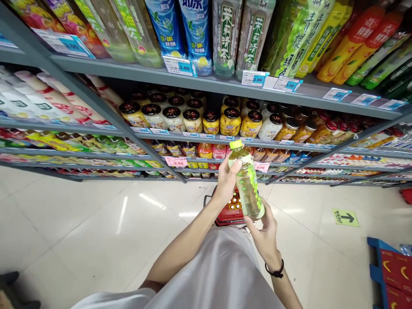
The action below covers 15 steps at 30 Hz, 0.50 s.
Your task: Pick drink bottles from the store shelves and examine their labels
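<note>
I hold a pale green drink bottle (pixel 247 180) with a yellow-green cap in both hands, in front of a store shelf. My left hand (pixel 228 180) wraps its upper part just below the cap. My right hand (pixel 264 234) grips its bottom end and wears a black wristband. The bottle is tilted, cap pointing up and to the left. A red shopping basket (pixel 230 211) sits on the floor right behind and below the bottle, partly hidden by my hands and white clothing.
Grey metal shelves (pixel 206 83) run across the view, stocked with bottled teas on top, jars (pixel 230 122) in the middle and small bottles lower down. The floor has white tiles with a green arrow sticker (pixel 345 217). A blue and red crate (pixel 391 270) stands at lower right.
</note>
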{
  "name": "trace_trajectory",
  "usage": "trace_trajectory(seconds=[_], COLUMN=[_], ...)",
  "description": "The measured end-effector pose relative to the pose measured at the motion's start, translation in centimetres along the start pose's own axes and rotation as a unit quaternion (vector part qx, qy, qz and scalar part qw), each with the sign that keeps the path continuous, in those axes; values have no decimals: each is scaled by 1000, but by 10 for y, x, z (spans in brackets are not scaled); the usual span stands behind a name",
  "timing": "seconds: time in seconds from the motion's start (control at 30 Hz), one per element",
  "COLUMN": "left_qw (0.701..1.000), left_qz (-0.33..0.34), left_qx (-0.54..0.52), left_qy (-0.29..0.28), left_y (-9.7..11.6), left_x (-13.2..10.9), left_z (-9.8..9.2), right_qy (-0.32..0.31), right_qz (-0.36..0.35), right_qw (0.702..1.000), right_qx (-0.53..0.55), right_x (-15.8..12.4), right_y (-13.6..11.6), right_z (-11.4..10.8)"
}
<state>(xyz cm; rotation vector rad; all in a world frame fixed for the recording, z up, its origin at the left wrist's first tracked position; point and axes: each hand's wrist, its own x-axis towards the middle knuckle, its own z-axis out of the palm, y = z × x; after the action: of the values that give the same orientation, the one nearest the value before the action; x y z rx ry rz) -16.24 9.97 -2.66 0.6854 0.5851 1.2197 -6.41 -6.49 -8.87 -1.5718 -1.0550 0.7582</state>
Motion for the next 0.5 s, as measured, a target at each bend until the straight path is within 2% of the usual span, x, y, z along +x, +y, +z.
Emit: trace_trajectory(seconds=[0.13,0.27,0.4,0.5], left_qw=[999,997,988,979], left_qz=[-25,-62,-114,-144], left_qx=[-24,-43,-99,-142], left_qy=[-21,-23,-19,-9], left_y=[8,5,-5,-16], left_x=[1,2,2,-2], left_z=[-8,-7,5,22], right_qy=[51,85,116,134], right_qz=[-23,-69,-115,-86], right_qw=[997,990,982,986], right_qx=[-49,-86,-91,-46], right_x=[-4,-8,-9,-12], right_y=[-2,-4,-5,-5], right_z=[12,6,-8,-17])
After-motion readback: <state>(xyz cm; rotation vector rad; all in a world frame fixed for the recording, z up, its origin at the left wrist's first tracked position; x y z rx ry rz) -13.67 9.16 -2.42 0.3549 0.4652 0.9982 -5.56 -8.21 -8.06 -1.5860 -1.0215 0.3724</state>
